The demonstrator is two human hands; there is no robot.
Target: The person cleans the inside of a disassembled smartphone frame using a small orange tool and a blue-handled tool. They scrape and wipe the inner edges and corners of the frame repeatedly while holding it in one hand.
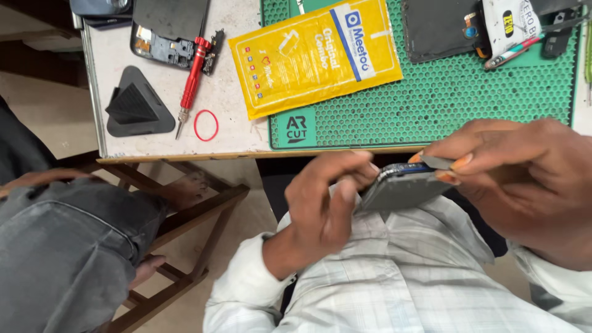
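Holding a flat grey phone point(402, 188) over our lap, just below the edge of the surface point(240, 92).

Our left hand point(324, 206) clamps the phone's near end with curled fingers, while our right hand point(524, 179) pinches a small thin grey pick point(436, 162) against the phone's upper edge; both hands are closed tight. On the surface we see a green honeycomb-patterned mat point(444, 92), a yellow flat packet point(314, 55), a red-handled screwdriver point(191, 80), a red rubber ring point(206, 125), a black triangular wedge stand point(139, 105) and an opened dark phone body point(166, 34).
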